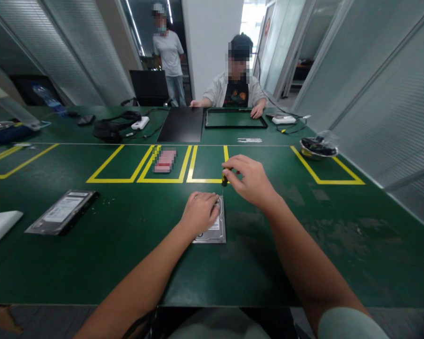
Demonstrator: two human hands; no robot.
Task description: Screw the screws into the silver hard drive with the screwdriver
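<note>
A silver hard drive (219,235) lies flat on the green table (127,263) in front of me. My left hand (200,214) rests over its upper left part, fingers laid together across the label and covering much of it. Above the drive's far right corner, my right hand (249,179) grips a small yellow and black screwdriver (224,181) between thumb and fingers. The screwdriver stands nearly upright, its thin shaft pointing down at the drive's far edge. Whether the tip sits in a screw is too small to tell.
Another hard drive (61,212) in a clear bag lies left, beside a white object (0,226). Yellow tape rectangles, a pink item (165,161) and a bowl of dark parts (318,147) are farther back. A person (236,89) sits opposite with a black frame (236,126); another stands behind.
</note>
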